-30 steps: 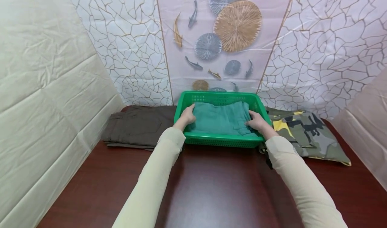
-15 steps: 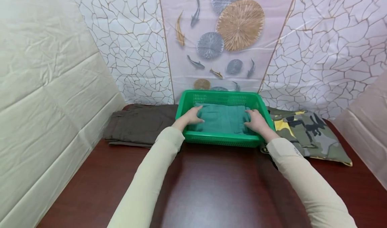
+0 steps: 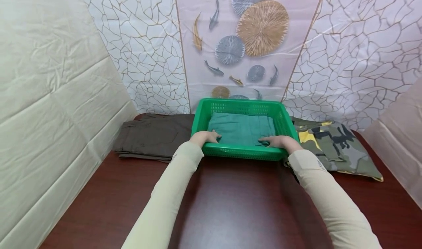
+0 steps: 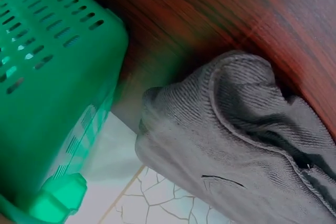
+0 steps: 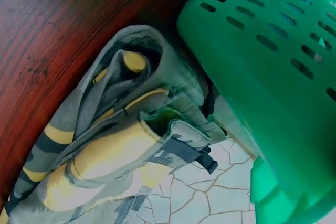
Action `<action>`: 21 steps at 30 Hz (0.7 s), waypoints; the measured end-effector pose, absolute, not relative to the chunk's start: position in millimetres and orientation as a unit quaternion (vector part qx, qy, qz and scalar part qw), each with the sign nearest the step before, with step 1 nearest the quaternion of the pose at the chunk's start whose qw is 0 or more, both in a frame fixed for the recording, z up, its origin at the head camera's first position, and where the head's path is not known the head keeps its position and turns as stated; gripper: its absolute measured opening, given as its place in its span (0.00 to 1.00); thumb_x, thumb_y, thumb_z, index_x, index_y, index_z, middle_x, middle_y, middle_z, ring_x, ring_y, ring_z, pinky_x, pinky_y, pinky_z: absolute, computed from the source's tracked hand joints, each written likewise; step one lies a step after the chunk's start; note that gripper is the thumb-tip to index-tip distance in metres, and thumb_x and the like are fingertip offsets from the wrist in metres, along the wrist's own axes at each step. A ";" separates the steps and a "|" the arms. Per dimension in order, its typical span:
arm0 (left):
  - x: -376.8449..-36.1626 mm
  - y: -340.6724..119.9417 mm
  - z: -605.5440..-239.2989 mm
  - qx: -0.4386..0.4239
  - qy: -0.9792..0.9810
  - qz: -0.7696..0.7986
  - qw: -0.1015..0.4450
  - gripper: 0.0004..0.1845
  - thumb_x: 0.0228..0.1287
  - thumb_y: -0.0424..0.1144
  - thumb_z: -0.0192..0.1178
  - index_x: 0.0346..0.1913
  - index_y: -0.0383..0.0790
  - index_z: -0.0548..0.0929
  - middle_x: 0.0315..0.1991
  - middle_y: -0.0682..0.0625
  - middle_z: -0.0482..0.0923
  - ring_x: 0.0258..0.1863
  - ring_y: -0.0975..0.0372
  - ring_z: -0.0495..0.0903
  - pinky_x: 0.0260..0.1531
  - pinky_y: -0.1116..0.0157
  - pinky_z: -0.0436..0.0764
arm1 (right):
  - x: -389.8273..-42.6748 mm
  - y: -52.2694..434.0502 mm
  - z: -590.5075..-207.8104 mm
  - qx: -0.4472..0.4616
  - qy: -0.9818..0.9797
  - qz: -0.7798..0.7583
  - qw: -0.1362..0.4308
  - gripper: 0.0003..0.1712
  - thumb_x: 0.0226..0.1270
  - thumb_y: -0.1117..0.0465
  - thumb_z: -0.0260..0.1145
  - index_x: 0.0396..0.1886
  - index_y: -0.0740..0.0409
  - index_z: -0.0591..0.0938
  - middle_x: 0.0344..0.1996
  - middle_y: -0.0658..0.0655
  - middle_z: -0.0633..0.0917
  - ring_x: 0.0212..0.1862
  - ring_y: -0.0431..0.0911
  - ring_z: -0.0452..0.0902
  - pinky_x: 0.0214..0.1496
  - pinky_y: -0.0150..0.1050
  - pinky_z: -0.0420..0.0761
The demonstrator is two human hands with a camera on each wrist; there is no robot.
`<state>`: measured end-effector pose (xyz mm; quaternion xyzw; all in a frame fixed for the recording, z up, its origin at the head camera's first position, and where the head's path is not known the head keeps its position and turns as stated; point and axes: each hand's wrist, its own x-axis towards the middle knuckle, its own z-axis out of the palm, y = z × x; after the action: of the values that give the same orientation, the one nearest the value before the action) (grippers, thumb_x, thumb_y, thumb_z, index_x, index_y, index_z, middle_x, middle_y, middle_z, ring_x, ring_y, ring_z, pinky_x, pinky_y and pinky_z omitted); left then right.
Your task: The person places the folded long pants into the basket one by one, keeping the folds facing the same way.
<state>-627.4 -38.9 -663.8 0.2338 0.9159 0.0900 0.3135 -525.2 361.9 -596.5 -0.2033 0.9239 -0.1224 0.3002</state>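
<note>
Both hands had slid back from the middle of the teal cloth (image 3: 242, 128) to its near edge since half a second earlier. Left hand (image 3: 203, 136) and right hand (image 3: 276, 142) lay flat, fingers straight and relaxed, touching the cloth just inside the near rim of the green basket (image 3: 242, 153). Cloth sat folded in the basket. Brown trousers (image 3: 151, 136) lay left of the basket, camouflage garment (image 3: 333, 142) right, on the dark wood table (image 3: 237, 205).

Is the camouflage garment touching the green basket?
Touching. In the right wrist view the folded camouflage garment lies pressed against the basket wall with no table showing between them; the head view agrees.
</note>
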 end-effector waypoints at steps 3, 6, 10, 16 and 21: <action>-547.1 -38.1 -577.2 0.218 0.913 0.091 0.332 0.39 0.62 0.67 0.48 0.73 0.67 0.47 0.77 0.51 0.27 0.76 0.55 0.31 0.73 0.52 0.50 | -512.6 353.7 -583.5 -0.208 0.920 -0.120 0.309 0.38 0.66 0.35 0.52 0.73 0.27 0.51 0.75 0.63 0.46 0.73 0.68 0.37 0.67 0.67 0.53; -497.8 -38.7 -522.8 0.213 0.909 0.095 0.346 0.38 0.65 0.63 0.47 0.74 0.62 0.46 0.77 0.51 0.29 0.76 0.55 0.31 0.73 0.54 0.48 | -439.7 308.1 -497.2 -0.200 0.915 -0.124 0.327 0.35 0.73 0.48 0.51 0.75 0.42 0.52 0.74 0.68 0.46 0.72 0.69 0.37 0.69 0.64 0.53; -492.8 -36.9 -520.5 0.205 0.909 0.091 0.351 0.39 0.65 0.64 0.48 0.74 0.63 0.45 0.77 0.51 0.30 0.76 0.55 0.32 0.73 0.52 0.46 | -359.2 258.1 -406.0 -0.187 0.913 -0.133 0.338 0.32 0.74 0.61 0.49 0.74 0.63 0.52 0.71 0.76 0.46 0.71 0.72 0.37 0.70 0.63 0.51; -552.1 -43.1 -583.5 0.242 0.901 0.105 0.345 0.44 0.48 0.78 0.50 0.69 0.78 0.46 0.77 0.55 0.29 0.76 0.55 0.31 0.73 0.50 0.46 | -350.6 255.7 -399.8 -0.191 0.913 -0.145 0.329 0.33 0.75 0.57 0.49 0.73 0.63 0.53 0.71 0.76 0.47 0.71 0.71 0.37 0.71 0.63 0.49; -540.1 -43.5 -561.4 0.236 0.903 0.101 0.344 0.44 0.55 0.72 0.51 0.72 0.69 0.45 0.77 0.51 0.28 0.76 0.54 0.31 0.73 0.51 0.47 | -437.6 311.0 -493.3 -0.230 0.915 -0.134 0.304 0.34 0.73 0.44 0.49 0.75 0.42 0.53 0.74 0.65 0.50 0.73 0.65 0.41 0.67 0.61 0.58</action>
<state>-540.1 -43.5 -561.4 0.2359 0.9034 0.1009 0.3436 -437.6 311.0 -493.3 -0.2297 0.9147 -0.1338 0.3043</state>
